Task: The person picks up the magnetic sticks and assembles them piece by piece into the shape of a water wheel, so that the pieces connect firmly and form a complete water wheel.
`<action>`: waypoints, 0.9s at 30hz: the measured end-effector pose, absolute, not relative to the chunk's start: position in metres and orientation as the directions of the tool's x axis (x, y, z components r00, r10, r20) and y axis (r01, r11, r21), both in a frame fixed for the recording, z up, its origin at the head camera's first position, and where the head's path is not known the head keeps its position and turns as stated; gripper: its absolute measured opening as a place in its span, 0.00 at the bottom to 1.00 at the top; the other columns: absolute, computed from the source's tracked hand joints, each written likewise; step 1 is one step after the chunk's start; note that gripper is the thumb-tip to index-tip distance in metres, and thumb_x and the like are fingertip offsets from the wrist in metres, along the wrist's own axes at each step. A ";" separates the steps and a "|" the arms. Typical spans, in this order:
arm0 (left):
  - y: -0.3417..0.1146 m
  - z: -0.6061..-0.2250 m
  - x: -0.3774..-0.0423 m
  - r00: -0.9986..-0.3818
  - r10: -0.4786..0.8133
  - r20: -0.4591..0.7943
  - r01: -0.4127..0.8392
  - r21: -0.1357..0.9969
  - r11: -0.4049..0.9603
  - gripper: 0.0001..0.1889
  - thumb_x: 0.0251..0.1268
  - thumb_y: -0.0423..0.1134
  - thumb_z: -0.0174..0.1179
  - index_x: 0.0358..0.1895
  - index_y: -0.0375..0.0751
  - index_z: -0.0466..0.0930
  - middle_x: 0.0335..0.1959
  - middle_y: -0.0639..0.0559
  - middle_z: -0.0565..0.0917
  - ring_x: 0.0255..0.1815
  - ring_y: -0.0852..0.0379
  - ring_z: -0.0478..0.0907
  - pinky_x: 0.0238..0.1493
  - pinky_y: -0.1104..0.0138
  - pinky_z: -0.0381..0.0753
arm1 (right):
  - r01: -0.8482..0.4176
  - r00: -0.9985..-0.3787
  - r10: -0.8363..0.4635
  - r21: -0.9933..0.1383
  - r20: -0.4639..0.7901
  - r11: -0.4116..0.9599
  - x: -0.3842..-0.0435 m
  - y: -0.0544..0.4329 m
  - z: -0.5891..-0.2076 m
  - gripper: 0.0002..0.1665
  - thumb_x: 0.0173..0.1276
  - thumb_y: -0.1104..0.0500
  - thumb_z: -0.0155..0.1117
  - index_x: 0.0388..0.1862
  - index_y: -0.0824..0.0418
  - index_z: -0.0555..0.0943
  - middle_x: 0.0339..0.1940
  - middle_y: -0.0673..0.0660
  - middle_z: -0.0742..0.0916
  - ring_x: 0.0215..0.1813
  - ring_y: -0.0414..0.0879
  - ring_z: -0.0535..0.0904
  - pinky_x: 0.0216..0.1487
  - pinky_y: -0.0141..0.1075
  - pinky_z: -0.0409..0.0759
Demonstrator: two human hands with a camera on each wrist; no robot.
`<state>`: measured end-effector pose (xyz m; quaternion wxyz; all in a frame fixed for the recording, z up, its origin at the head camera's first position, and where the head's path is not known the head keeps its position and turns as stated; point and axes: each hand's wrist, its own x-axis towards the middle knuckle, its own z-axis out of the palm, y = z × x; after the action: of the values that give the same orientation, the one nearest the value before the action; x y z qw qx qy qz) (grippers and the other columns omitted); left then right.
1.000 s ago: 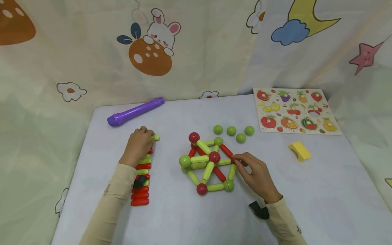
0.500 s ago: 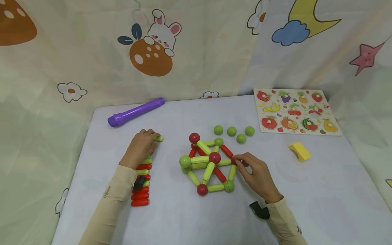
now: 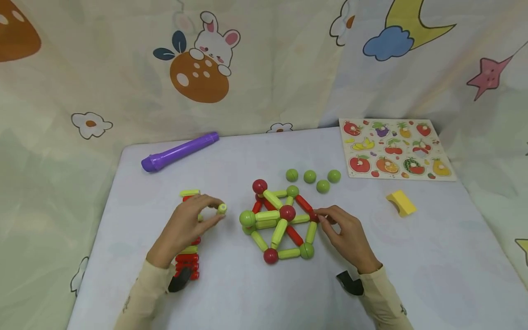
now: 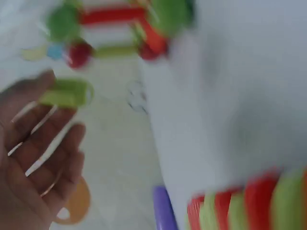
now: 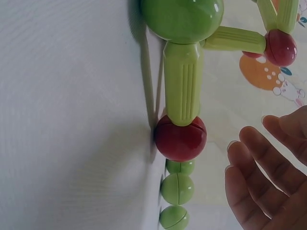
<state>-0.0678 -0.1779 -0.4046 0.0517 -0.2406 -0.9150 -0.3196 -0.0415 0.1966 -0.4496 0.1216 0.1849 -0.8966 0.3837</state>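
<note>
My left hand (image 3: 187, 224) pinches a light green magnetic stick (image 3: 222, 209) between thumb and finger, above the table. In the left wrist view this stick (image 4: 67, 93) juts past the fingertips. A frame of red and green sticks and balls (image 3: 279, 231) stands in the middle. At its right side, my right hand (image 3: 344, 233) hovers with bent fingers by a red ball (image 5: 181, 139). The right wrist view shows these fingers (image 5: 254, 187) apart from the ball and holding nothing. Under my left hand lies a column of red and green sticks (image 3: 187, 259), partly hidden.
Several loose green balls (image 3: 323, 186) lie behind the frame. A purple tube (image 3: 180, 152) rests at the back left. At the back right are a fruit picture board (image 3: 398, 149) and a yellow arch block (image 3: 401, 203). A printed cloth hangs behind the table (image 3: 264, 302).
My left hand has drawn a green stick away from the far end of the column, then moved nearer and right toward the frame, turning it end-on. My right hand has stayed put.
</note>
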 end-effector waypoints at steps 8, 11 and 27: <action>-0.124 -0.424 -0.003 -0.837 0.504 0.213 0.461 0.772 0.439 0.15 0.52 0.36 0.72 0.45 0.49 0.82 0.41 0.65 0.83 0.41 0.61 0.80 0.42 0.65 0.82 | -0.422 -0.904 -0.235 -0.647 0.358 0.635 -0.045 0.197 -0.451 0.14 0.59 0.71 0.68 0.44 0.61 0.83 0.35 0.48 0.85 0.34 0.36 0.77 0.37 0.20 0.75; -0.108 -0.438 0.005 -0.843 0.504 0.188 0.436 0.789 0.434 0.16 0.53 0.37 0.71 0.46 0.48 0.82 0.42 0.65 0.84 0.42 0.61 0.80 0.43 0.68 0.82 | -0.408 -0.910 -0.233 -0.648 0.342 0.643 -0.045 0.196 -0.452 0.14 0.60 0.70 0.68 0.44 0.60 0.83 0.36 0.48 0.85 0.35 0.36 0.78 0.38 0.24 0.78; -0.084 -0.460 0.007 -0.851 0.485 0.200 0.441 0.773 0.456 0.15 0.54 0.39 0.71 0.46 0.51 0.80 0.37 0.67 0.80 0.37 0.64 0.77 0.40 0.70 0.80 | -0.268 -0.963 -0.217 -0.523 0.157 0.809 -0.088 0.209 -0.448 0.25 0.64 0.61 0.66 0.61 0.59 0.74 0.54 0.59 0.77 0.41 0.52 0.81 0.40 0.48 0.82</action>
<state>0.0072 -0.0835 -0.4599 -0.0243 -0.2715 -0.8528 -0.4455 -0.0875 0.2087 -0.4475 0.0446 0.1276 -0.9500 0.2814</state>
